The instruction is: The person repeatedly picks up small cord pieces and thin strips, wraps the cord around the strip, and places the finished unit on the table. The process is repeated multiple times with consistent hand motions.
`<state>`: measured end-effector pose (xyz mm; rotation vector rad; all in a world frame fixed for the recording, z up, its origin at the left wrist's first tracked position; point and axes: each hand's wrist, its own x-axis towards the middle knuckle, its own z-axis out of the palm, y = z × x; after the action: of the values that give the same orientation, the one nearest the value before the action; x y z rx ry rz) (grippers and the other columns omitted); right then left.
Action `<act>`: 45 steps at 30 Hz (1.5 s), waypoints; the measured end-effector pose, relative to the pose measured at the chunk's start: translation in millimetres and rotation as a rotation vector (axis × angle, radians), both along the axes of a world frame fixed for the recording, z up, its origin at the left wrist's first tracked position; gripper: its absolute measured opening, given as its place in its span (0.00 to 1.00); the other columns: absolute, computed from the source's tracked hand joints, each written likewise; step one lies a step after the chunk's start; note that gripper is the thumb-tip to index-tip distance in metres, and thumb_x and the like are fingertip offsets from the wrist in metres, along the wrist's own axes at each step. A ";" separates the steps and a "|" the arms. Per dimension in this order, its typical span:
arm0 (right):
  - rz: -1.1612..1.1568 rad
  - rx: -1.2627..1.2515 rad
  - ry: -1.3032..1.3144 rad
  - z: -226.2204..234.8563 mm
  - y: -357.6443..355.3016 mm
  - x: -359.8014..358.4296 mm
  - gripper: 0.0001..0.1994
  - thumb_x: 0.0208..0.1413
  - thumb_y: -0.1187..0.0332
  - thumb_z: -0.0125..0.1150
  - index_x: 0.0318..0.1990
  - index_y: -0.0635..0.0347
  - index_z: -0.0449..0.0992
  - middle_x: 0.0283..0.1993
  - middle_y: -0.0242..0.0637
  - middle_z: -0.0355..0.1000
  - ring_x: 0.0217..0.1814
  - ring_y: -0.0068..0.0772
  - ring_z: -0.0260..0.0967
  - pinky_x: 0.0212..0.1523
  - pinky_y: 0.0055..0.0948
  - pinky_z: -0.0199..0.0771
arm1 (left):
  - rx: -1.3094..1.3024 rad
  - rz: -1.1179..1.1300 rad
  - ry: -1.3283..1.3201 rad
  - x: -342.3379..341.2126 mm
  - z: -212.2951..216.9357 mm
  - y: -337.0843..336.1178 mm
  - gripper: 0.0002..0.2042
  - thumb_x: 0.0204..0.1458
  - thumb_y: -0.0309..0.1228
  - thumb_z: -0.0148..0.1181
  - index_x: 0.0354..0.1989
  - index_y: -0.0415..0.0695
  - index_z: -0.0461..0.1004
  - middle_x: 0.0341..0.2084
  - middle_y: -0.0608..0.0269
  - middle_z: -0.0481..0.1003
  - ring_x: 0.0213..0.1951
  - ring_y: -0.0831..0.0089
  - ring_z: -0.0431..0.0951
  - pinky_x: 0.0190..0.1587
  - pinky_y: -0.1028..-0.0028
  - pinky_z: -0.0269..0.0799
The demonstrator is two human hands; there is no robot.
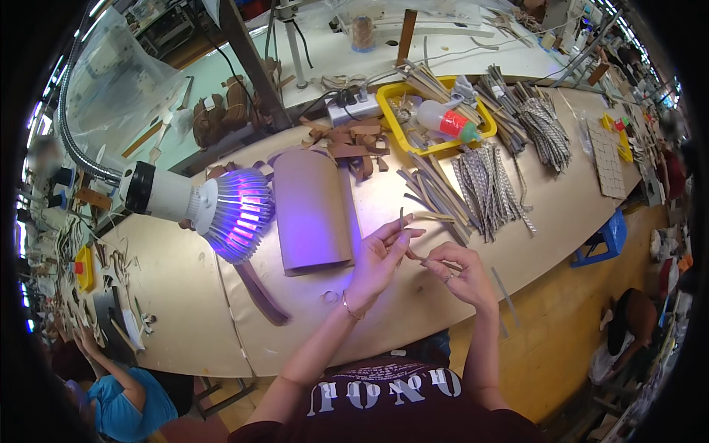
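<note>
My left hand (378,258) and my right hand (458,272) meet over the table edge and both pinch a narrow tan strap (412,255). The strap's upper end curls up by the left fingertips; its lower part runs into the right fingers. Just beyond the hands lie loose tan strips (436,193) and a bundle of woven patterned strips (489,188).
A gooseneck lamp (235,213) glows purple at the left over a curved cardboard sheet (312,210). A yellow tray (389,94) holds a white bottle with a red and green cap (442,120). Brown strap pieces (354,144) lie behind. Another person in blue (118,395) works at lower left.
</note>
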<state>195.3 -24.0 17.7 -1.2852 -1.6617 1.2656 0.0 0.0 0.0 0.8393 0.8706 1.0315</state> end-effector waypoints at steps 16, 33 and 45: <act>-0.117 0.106 -0.265 -3.7 41.4 -14.5 0.14 0.58 0.65 0.65 0.47 0.65 0.79 0.45 0.41 0.77 0.43 0.36 0.74 0.47 0.33 0.73 | 0.370 0.196 0.528 -16.6 33.5 -31.9 0.13 0.55 0.24 0.63 0.49 0.41 0.80 0.36 0.60 0.82 0.34 0.77 0.80 0.40 0.75 0.72; -0.137 -0.193 0.334 66.0 -32.1 -22.1 0.07 0.60 0.73 0.61 0.40 0.68 0.80 0.32 0.32 0.76 0.33 0.17 0.68 0.38 0.20 0.69 | 1.343 0.333 1.217 -18.2 34.5 -37.9 0.17 0.45 0.26 0.66 0.46 0.53 0.81 0.49 0.64 0.80 0.35 0.79 0.76 0.44 0.75 0.58; -0.142 -0.095 0.309 63.3 -29.7 -23.1 0.05 0.59 0.74 0.59 0.35 0.68 0.77 0.31 0.34 0.73 0.33 0.21 0.69 0.36 0.21 0.68 | 1.186 0.379 1.152 -9.3 30.8 -43.4 0.16 0.49 0.28 0.64 0.49 0.49 0.80 0.54 0.57 0.75 0.45 0.70 0.77 0.49 0.73 0.62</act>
<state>172.2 -53.7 80.9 -1.1712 -1.2867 1.3903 -9.3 -43.4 30.8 2.4906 1.3785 1.3815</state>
